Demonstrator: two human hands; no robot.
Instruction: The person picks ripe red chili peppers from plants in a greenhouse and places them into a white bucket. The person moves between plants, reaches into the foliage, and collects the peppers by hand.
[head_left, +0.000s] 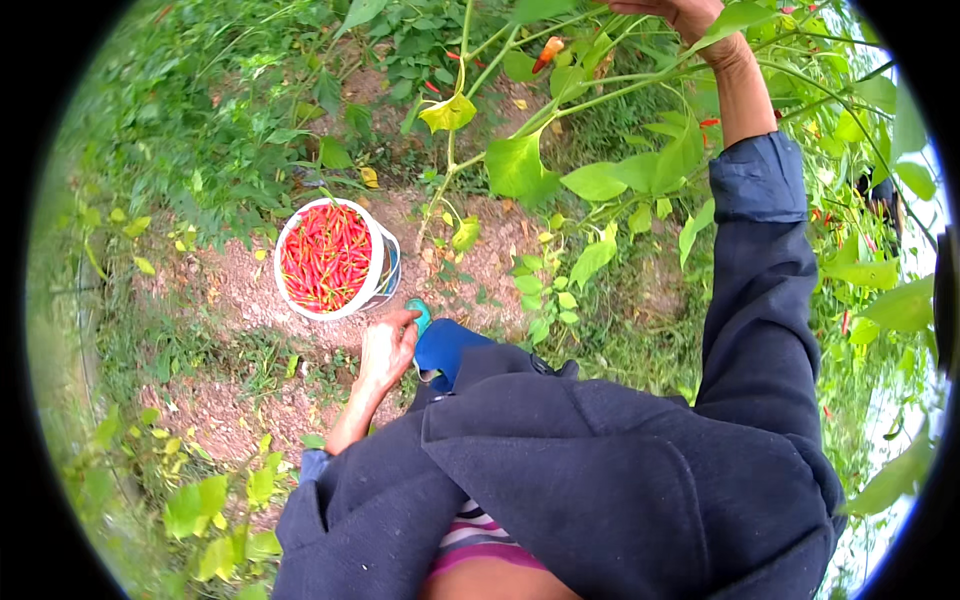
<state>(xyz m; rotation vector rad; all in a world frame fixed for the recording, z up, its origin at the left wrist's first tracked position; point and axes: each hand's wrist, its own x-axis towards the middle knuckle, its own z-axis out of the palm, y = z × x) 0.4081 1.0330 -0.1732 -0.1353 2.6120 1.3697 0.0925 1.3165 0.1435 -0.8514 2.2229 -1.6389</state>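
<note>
A white plastic bucket stands on the soil, filled to near its rim with red chili peppers, many with green stems. Just below the bucket in the picture is my left hand, fingers curled inward. Whether it holds anything is hidden. My right hand reaches up among the branches of a chili plant, and the top edge of the picture cuts off its fingers. An orange-red pepper hangs to the left of that hand.
Leafy plants crowd the far left, and more foliage with red peppers lies on the right. Bare reddish soil runs between the rows. A teal shoe tip shows beside the bucket.
</note>
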